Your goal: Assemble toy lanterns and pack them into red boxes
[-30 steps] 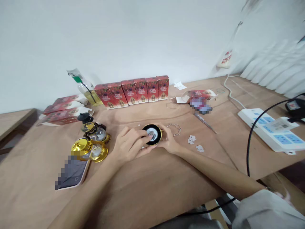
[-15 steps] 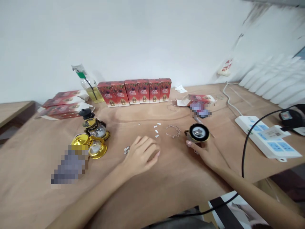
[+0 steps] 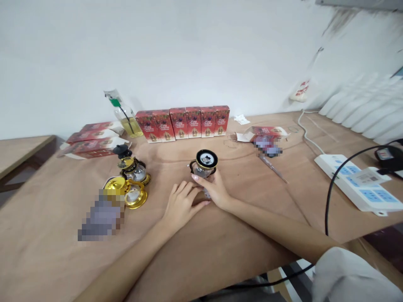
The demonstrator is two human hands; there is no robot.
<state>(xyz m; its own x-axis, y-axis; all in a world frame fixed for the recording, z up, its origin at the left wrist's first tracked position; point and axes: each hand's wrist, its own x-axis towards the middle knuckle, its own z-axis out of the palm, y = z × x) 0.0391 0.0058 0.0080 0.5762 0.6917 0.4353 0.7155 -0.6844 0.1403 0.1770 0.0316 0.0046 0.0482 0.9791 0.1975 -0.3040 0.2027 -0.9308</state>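
Observation:
My right hand point(image 3: 215, 191) grips a small black-and-gold lantern point(image 3: 201, 171), which is upside down with its round black base facing up. In the middle of that base a battery recess shows. Beside it, my left hand point(image 3: 183, 204) lies low over the table, fingers loosely stretched and thumb apart, holding nothing that I can see. A bit of white paper peeks out below the lantern, by my right hand. Further left, a gold lantern point(image 3: 134, 195) and a black-and-gold lantern point(image 3: 134, 171) stand upright, close together.
Several red printed boxes point(image 3: 191, 121) stand in a row near the wall. Opened boxes point(image 3: 94, 147) lie at the left by a bottle of yellow liquid point(image 3: 132, 126). At the right are an open box point(image 3: 270, 132), a screwdriver point(image 3: 273, 168), a white power strip point(image 3: 355, 180) and a black cable point(image 3: 329, 201).
My right hand has carried the lantern leftward to the middle, beside my left hand. Small white paper pieces, a wire ring and button cells that showed before are now covered. The view has shifted slightly.

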